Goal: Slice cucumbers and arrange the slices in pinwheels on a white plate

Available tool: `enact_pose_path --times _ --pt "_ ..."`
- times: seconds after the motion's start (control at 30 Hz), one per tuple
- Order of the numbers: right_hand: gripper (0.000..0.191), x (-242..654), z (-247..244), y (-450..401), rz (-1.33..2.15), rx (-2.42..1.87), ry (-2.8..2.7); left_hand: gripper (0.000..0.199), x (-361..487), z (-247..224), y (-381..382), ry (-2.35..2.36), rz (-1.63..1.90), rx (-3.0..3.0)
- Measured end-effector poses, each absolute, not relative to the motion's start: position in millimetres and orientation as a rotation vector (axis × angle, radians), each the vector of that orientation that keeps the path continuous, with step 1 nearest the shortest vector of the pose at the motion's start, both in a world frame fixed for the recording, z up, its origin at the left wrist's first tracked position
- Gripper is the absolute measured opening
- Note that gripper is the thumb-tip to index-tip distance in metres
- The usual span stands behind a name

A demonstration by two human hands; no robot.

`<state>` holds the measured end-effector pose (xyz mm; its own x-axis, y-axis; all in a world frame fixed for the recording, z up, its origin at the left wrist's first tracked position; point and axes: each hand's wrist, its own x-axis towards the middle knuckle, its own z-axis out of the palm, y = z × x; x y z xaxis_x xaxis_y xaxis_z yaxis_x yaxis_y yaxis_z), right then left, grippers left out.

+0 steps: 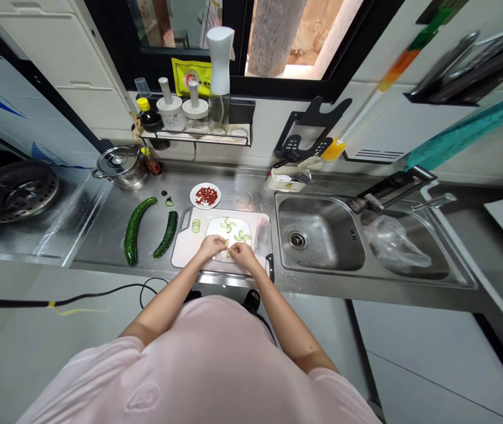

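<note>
A white plate [215, 226] lies on the pale cutting board [185, 250], bearing thin cucumber slices [228, 224] set in pinwheel shapes. Over the plate's near edge, my left hand [211, 246] and my right hand [243, 257] meet with fingertips pinched on pale green cucumber slices; the fingers partly hide these. A short stack of cucumber rounds [195, 225] sits at the board's left. Along its right side rests a knife [270, 268], black handle toward me. Two whole-looking cucumbers, a longer one [134, 232] and a shorter one [166, 234], lie left of the board.
Behind the board stands a small plate [193, 196] of chopped red pieces. Cucumber ends [169, 201] lie beside it. A lidded steel pot [123, 169] is at back left, a wok [10, 188] farther left. The double sink [322, 235] is on the right, under a faucet [384, 191].
</note>
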<state>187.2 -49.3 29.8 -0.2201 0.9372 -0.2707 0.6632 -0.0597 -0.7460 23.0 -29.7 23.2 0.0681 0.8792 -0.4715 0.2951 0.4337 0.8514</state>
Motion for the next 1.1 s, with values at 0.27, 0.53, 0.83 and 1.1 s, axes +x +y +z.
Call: enact_pose_path --times 0.27,0.53,0.83,1.1 --pt "0.016 176 30 -57 0.986 -1.914 -2.154 0.015 22 37 -33 1.744 0.229 1.553" --pt "0.019 172 33 -68 0.778 -1.923 -2.318 0.022 26 48 -42 1.901 0.050 1.690" --pt "0.029 173 34 -79 0.669 -1.832 -2.469 0.020 25 49 -45 1.848 0.090 1.742" --pt "0.033 174 32 -78 0.632 -1.794 -2.531 0.019 25 47 -46 1.838 0.064 1.754"
